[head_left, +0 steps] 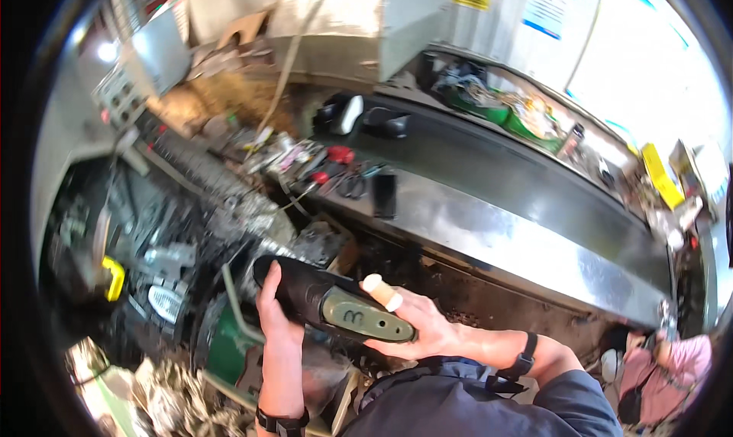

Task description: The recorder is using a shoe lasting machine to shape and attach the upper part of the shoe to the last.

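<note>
Between my two hands lies a black shoe [294, 288] with a green shoe last [365, 316] inside it. Its toe points left and its heel end right, and the last's flat top with two holes faces up. My left hand [276, 303] grips the toe part, thumb along the upper. At the heel end my right hand [427, 326] is closed around the shoe, its fingers partly hidden underneath. A beige wrap or finger cover [380, 292] sits on one digit of that hand, beside the last.
A long conveyor [489, 181] runs beyond me with black shoes [385, 122] on it. On its near ledge are a phone [385, 195] and scissors [353, 185]. Green baskets [534, 127] line the far side. Machinery [164, 257] stands left; a person in pink [664, 380] is at right.
</note>
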